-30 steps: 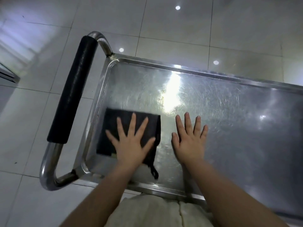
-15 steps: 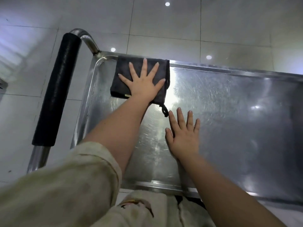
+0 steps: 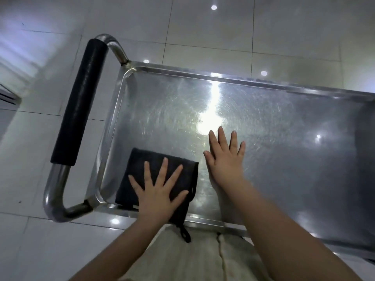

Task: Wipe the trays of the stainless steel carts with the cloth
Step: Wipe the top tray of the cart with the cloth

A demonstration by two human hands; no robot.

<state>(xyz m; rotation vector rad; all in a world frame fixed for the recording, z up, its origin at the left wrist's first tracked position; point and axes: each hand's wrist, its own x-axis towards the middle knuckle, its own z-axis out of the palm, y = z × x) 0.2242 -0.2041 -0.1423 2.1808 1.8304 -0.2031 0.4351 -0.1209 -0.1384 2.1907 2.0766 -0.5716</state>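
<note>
- Two hands of ours lie flat on the tray, fingers straight and spread on both, curled round nothing.
- Our left hand presses palm-down on the cloth, covering much of its right part, with the fingertips short of its far edge.
- Under that hand the cloth is dark and folded into a rough rectangle. It sits in the tray's near corner on the side of our little finger, and its left part shows bare beyond that finger.
- Just below our left wrist a small loop from the cloth hangs over the tray's near rim, outside the tray.
- Our right hand rests palm-down on bare steel, just right of the cloth and a little farther out than the left hand.
- Between our right thumb and the cloth's far right corner we see a narrow strip of steel, so that hand is beside the cloth and apart from it.
- Just past our right fingertips a bright glare sits on the scratched steel.
- Left of our left hand, beyond the tray's short rim, the handle runs alongside that rim: a bent steel tube with a black sleeve on its long stretch.
- Below both wrists lies a pale garment, and a tiled floor shows around the tray.
</note>
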